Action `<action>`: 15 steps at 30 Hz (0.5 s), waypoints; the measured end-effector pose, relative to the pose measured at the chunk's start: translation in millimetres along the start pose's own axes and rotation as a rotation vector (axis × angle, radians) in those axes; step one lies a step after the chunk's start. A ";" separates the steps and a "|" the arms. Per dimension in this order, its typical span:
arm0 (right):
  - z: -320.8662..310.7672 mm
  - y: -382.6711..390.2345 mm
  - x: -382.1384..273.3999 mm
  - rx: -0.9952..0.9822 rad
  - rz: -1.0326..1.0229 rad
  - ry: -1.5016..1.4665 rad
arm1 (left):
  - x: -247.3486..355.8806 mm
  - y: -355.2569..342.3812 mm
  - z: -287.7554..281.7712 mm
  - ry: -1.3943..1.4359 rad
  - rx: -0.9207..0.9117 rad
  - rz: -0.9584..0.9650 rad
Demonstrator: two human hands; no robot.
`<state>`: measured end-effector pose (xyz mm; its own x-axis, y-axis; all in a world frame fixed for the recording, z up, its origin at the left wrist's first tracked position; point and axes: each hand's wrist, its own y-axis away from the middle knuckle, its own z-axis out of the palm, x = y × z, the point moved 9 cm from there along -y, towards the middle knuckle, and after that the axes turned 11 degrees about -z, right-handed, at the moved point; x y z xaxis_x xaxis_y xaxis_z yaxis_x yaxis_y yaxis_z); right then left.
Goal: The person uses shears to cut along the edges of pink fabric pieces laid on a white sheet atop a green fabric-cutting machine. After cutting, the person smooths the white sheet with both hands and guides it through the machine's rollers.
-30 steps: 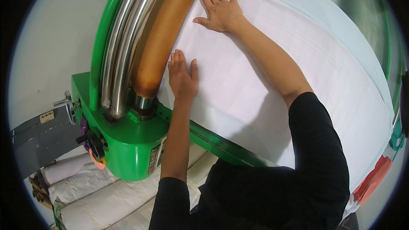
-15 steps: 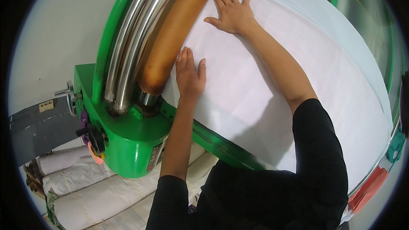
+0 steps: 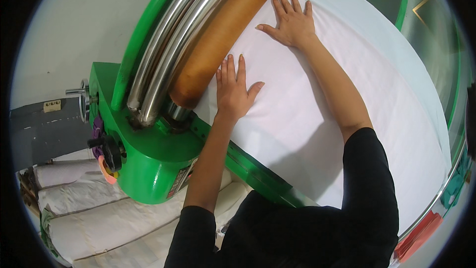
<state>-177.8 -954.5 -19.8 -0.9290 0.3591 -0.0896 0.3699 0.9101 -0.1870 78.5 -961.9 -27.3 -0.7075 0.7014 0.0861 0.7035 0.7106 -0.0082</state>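
Note:
White fabric lies spread over the bed of a green machine, with a pale blue layer showing along its far right side. My left hand rests on the fabric close to the brown roller, its fingers stretched out and thumb apart. Farther up and to the right, my right hand lies flat on the cloth with fingers spread. Neither hand grips anything. Small creases run through the fabric beside the right hand. The fabric's edge reaches the roller, and whatever lies under the roller is hidden.
Two shiny metal bars run alongside the brown roller. The green machine housing carries a black knob and a metal handwheel. Wrapped rolls lie below at left. Red cloth hangs at the lower right.
The view has shifted slightly. My left hand's fingers and thumb have spread wider on the cloth, while my right hand stays flat with fingers apart.

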 end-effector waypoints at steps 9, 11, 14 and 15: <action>13.0 -21.3 30.4 -0.010 0.059 -0.281 | 22.0 -21.8 -17.8 0.163 -0.077 -0.203; 10.2 -23.3 24.1 0.006 0.050 -0.244 | 28.1 -31.5 -22.7 0.252 0.013 -0.228; 0.7 -7.5 10.4 0.043 0.046 -0.049 | 33.7 -23.5 -4.3 0.034 0.166 -0.254; -3.1 -5.5 12.6 0.034 0.052 -0.050 | 30.5 -22.3 3.8 0.043 0.138 -0.284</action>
<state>-191.6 -954.3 -17.0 -0.9068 0.3945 -0.1488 0.4190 0.8824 -0.2142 41.0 -956.2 -28.3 -0.8687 0.4731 0.1467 0.4605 0.8805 -0.1126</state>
